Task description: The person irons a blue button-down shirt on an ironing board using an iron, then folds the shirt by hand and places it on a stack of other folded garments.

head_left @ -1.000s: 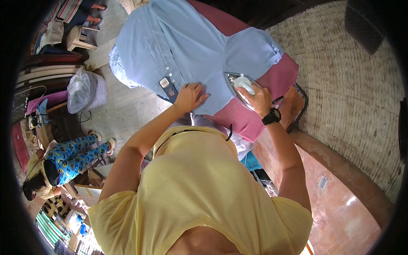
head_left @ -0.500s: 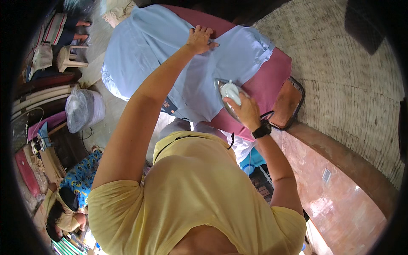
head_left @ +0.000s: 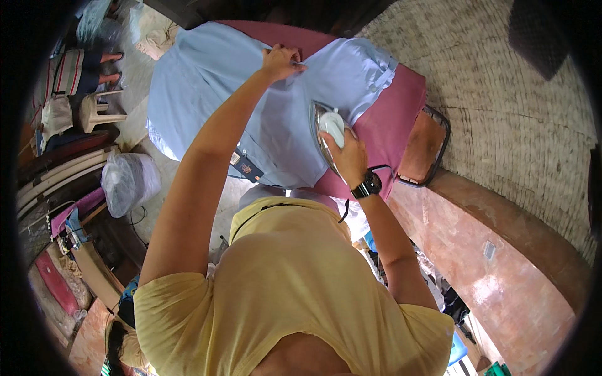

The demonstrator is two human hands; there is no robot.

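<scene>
A light blue garment (head_left: pixel 207 94), apparently a shirt, is spread over a pink-covered ironing board (head_left: pixel 395 119). My left hand (head_left: pixel 282 62) rests on the cloth near the board's far edge, fingers bent and thumb held apart. Closer to me on the right, my right hand (head_left: pixel 348 156) is closed round the handle of a white and grey clothes iron (head_left: pixel 331 127). The iron's soleplate lies over the cloth, its tip pointing away from me. Dark tags (head_left: pixel 247 168) show at the garment's near edge, beside my left forearm.
The board's metal-framed end (head_left: pixel 424 149) stands by a low pinkish wall (head_left: pixel 464 244). A plastic-wrapped bundle (head_left: pixel 128 182) sits at left, with a plastic stool (head_left: pixel 99 113) and a person's legs (head_left: pixel 94 69) beyond. Another person is partly visible at lower left.
My left hand has shifted left across the cloth, its fingers more bent. The iron and my right hand have moved slightly left and away from me. More of the dark tags shows.
</scene>
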